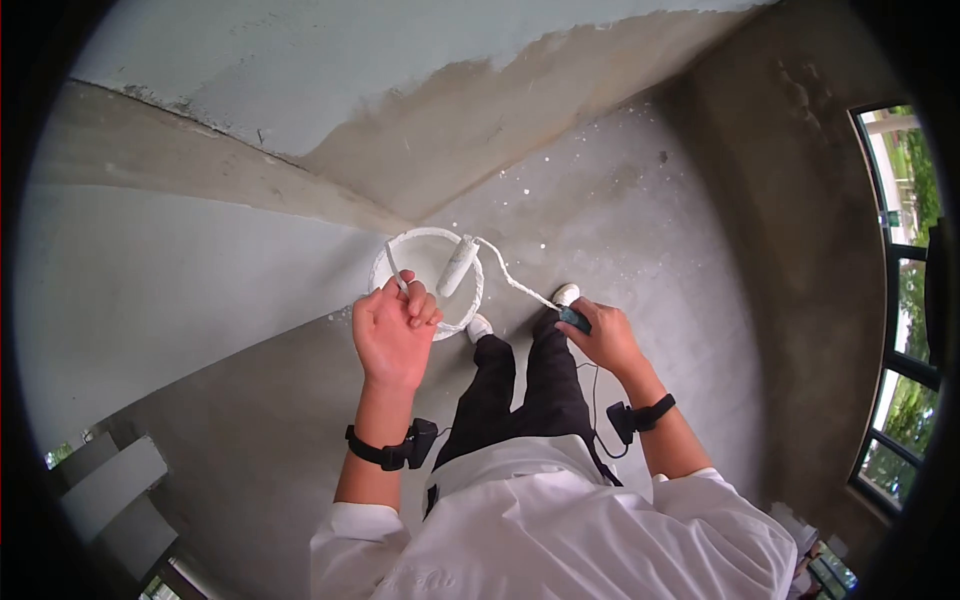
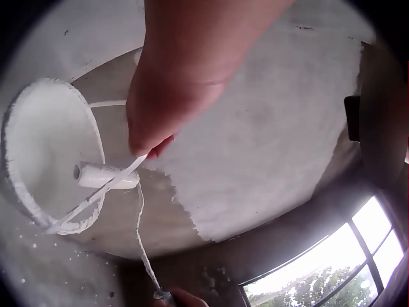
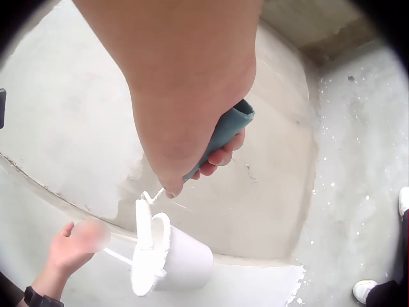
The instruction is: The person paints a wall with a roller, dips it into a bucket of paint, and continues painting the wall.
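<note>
A white paint bucket (image 3: 192,259), its rim crusted with paint, hangs tilted from its bail handle (image 2: 89,203). My left hand (image 1: 390,338) holds that bail with curled fingers, palm turned up in the head view. The paint roller's white sleeve (image 1: 458,266) lies across the bucket's mouth, overlapping the rim. From it a paint-coated wire frame (image 1: 515,283) runs to a teal grip (image 3: 223,137). My right hand (image 1: 608,338) grips the teal handle, fingers wrapped round it. White paint (image 2: 45,147) shows inside the bucket.
A partly coated wall (image 1: 430,110) with a bare grey-brown band rises ahead. A pale ledge-like surface (image 1: 190,290) extends at the left. Paint spots dot the concrete floor (image 1: 610,220). My white shoes (image 1: 567,294) stand close to the bucket. A window (image 1: 900,300) is at the right.
</note>
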`<state>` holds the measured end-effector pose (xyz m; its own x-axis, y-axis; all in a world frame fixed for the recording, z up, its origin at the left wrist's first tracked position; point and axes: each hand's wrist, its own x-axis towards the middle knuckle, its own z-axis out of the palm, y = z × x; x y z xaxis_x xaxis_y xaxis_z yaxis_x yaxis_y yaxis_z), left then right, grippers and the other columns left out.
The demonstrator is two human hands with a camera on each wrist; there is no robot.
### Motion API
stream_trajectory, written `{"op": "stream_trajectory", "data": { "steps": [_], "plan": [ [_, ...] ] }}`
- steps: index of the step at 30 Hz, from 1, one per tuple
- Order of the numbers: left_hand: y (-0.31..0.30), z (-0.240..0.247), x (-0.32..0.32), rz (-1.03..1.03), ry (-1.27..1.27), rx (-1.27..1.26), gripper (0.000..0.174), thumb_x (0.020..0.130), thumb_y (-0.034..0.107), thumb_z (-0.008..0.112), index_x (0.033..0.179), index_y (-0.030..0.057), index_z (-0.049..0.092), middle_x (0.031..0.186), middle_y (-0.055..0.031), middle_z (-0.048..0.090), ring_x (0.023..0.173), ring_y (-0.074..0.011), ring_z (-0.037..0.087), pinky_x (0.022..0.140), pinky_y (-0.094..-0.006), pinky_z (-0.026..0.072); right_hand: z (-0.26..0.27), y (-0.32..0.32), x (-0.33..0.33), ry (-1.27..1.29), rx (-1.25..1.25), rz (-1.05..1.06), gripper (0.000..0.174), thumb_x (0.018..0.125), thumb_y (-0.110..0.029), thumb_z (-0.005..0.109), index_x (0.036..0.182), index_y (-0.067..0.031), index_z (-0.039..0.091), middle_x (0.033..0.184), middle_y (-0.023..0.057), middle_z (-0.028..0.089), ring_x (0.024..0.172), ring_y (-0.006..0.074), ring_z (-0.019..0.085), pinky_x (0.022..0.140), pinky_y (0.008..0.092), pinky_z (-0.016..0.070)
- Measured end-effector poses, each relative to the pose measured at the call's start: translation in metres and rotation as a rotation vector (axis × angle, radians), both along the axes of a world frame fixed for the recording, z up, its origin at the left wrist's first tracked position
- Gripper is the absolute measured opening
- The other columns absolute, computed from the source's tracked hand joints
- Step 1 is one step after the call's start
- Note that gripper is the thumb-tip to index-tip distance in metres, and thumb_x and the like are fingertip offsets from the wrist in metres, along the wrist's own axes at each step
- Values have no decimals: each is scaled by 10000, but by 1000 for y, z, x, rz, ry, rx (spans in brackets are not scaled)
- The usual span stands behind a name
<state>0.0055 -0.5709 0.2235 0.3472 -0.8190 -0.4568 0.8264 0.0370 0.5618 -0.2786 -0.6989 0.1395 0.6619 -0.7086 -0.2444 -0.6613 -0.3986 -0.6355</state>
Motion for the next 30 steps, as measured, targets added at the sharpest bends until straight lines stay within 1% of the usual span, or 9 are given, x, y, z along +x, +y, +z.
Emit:
{"op": "stream_trajectory", "data": {
  "steps": [4, 5, 7, 11, 12, 16, 21, 28, 30],
  "plan": [
    [0, -9, 16, 15, 33, 25, 428, 862, 433, 473, 1067, 57, 467, 762, -14, 366, 677, -136, 333, 711, -301, 307, -21, -2, 9, -30, 48, 50, 335, 859, -339, 721, 1004, -45, 656, 800, 160, 686, 747, 371, 659, 662, 433, 523],
    [-9, -3, -7, 22, 21, 28, 427, 862, 431, 473, 1068, 56, 467, 763, -14, 366, 675, -135, 332, 708, -301, 306, -17, -16, -12, -72, 44, 85, 316, 868, -327, 710, 1000, -47, 652, 810, 155, 683, 749, 371, 654, 662, 431, 521],
    [-9, -3, -3, 13, 22, 47, 429, 862, 424, 472, 1071, 50, 472, 762, -13, 367, 670, -134, 328, 705, -305, 307, -26, -14, -9, -85, 62, 122, 268, 891, -298, 680, 990, -51, 644, 828, 140, 671, 750, 369, 642, 663, 427, 516],
    [-10, -7, 13, -15, 41, 65, 432, 863, 423, 473, 1070, 45, 475, 761, -16, 368, 669, -138, 328, 711, -308, 312, -35, -6, 2, -82, 93, 103, 263, 891, -291, 681, 990, -51, 643, 821, 139, 668, 748, 366, 641, 660, 426, 516],
    [-16, -9, -3, 0, 51, 87, 433, 863, 424, 474, 1068, 43, 475, 760, -18, 368, 668, -141, 328, 714, -309, 315, -42, -14, -14, -123, 104, 136, 257, 887, -283, 686, 987, -51, 644, 826, 137, 670, 748, 363, 642, 659, 425, 516],
    [-6, -20, 9, 27, 63, 109, 431, 864, 425, 477, 1061, 42, 475, 758, -24, 368, 668, -148, 328, 722, -315, 326, -35, -33, -4, -204, 74, 132, 240, 875, -261, 702, 978, -50, 650, 834, 132, 673, 744, 350, 646, 655, 422, 519],
    [8, -35, 19, 79, 30, 136, 421, 866, 421, 476, 1051, 43, 476, 745, -23, 366, 662, -143, 327, 708, -310, 321, -33, -90, 30, -297, -158, 149, 224, 831, -195, 753, 965, -50, 648, 813, 108, 657, 725, 325, 646, 630, 395, 509],
    [26, -46, 15, 163, -15, 220, 391, 866, 421, 478, 1015, 60, 488, 728, -17, 375, 634, -136, 325, 691, -305, 306, -10, -175, 109, -367, -437, 234, 209, 879, -255, 705, 986, -92, 629, 810, 68, 633, 717, 299, 639, 601, 410, 499],
    [36, -48, 19, 177, -21, 231, 403, 873, 428, 475, 1020, 52, 477, 731, -16, 369, 638, -139, 330, 700, -311, 318, 4, -186, 135, -305, -520, 334, 211, 871, -248, 709, 989, -94, 626, 806, 75, 628, 694, 303, 636, 598, 406, 502]
  ]
}}
